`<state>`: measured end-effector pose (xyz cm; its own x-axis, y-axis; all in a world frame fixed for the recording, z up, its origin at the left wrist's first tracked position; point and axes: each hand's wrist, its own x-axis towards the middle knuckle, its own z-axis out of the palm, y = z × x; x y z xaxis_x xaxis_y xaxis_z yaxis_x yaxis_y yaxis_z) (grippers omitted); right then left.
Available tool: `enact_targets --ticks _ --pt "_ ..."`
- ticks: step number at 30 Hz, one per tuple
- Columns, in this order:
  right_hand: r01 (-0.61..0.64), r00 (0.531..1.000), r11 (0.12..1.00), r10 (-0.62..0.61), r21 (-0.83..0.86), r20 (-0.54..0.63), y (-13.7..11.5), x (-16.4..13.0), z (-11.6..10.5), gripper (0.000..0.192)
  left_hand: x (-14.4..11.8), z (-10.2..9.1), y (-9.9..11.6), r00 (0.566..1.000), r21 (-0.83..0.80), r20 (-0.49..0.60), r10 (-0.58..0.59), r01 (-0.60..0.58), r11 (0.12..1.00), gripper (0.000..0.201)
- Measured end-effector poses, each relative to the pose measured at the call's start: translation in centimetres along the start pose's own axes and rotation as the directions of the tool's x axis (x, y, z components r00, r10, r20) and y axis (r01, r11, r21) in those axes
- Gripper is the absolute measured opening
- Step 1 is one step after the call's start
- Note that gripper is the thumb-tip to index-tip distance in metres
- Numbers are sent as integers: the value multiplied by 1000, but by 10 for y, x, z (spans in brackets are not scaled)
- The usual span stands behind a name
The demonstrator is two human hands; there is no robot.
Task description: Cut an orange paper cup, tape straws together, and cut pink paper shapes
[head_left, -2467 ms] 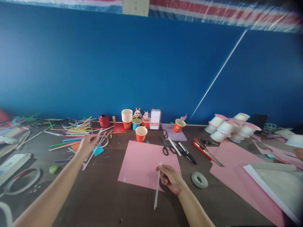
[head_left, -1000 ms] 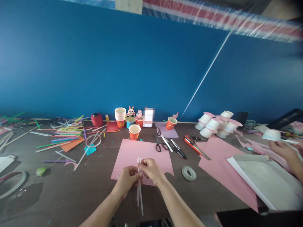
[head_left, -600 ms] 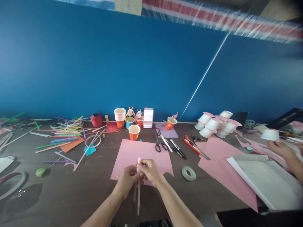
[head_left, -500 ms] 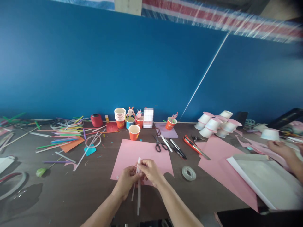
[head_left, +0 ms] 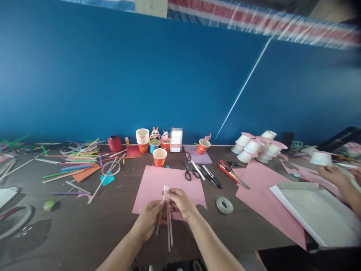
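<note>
Low over the front edge of a pink paper sheet (head_left: 158, 177), both hands hold thin translucent white straws (head_left: 169, 235). My left hand (head_left: 148, 220) closes its fingers on them from the left, thumb against one straw. From the right, my right hand (head_left: 182, 206) pinches the bunch near its upper ends. The straws' lower ends fan apart, one leaning left and the others hanging closer together. Fingers hide their middles, so I cannot tell exactly which straw each hand grips. Dark-handled scissors (head_left: 188, 174) lie on the sheet's far right corner.
Right of the sheet lie a tape roll (head_left: 225, 205), pens (head_left: 211, 177) and an orange utility knife (head_left: 231, 173). Paper cups (head_left: 160, 157) stand behind. Loose coloured straws (head_left: 79, 162) are strewn at left. Another person's hand (head_left: 334, 176) works at far right beside stacked white cups (head_left: 251, 148).
The straws have spread apart at their lower ends and tilted slightly. My left fingers have shifted on them, while my right hand has moved slightly to the right. Both hands keep hold.
</note>
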<state>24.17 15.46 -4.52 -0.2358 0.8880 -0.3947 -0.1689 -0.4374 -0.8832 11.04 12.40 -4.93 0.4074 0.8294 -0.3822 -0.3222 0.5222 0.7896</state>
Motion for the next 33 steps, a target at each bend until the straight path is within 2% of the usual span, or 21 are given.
enact_targets --ticks 11,21,27,33 --pt "81 996 996 -78 -43 49 -1 -1 -2 37 3 1 -3 1000 -47 -21 -15 14 999 26" --pt "124 992 981 -119 -150 46 -2 1 -6 37 1 4 0 996 -21 -44 -80 79 997 36" --pt "126 991 977 -118 -171 60 -2 1 -5 34 1 2 -4 999 34 -43 -19 20 999 35" --pt "104 993 986 -95 -131 75 -5 3 -3 33 1 -2 -5 999 84 -22 -24 26 996 32"
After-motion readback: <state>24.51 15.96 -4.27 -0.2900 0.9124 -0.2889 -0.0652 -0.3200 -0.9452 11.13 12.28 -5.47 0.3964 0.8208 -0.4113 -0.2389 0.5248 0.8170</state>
